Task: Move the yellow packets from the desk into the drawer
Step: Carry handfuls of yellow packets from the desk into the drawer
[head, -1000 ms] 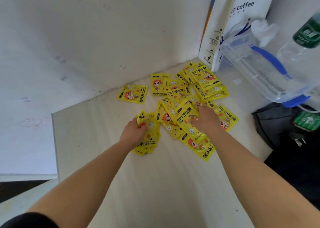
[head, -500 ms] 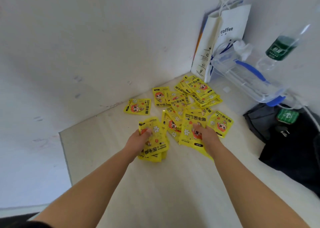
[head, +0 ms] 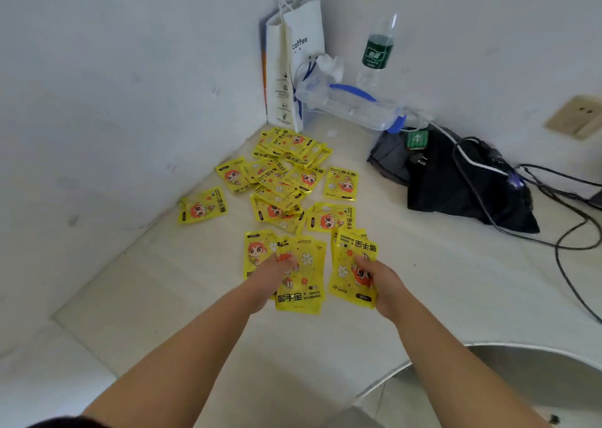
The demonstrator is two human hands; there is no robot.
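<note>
Clamping fingers (head: 362, 262) on one stack (head: 301, 284) each, the left hand (head: 272, 276) and right hand (head: 382, 282) hold packets (head: 345, 264) lengthwise toward the pile (head: 280, 186) just ahead; no drawer shows.

The left hand (head: 273, 277) and the right hand (head: 384, 284) are bare. The left forearm (head: 195, 362) and right forearm (head: 456, 378) behind them are likewise uncovered. Far behind the left hand, at the upper arm, the curved edge of a dark, near-black sleeve (head: 58, 422) shows. Its fabric texture cannot be told.
</note>
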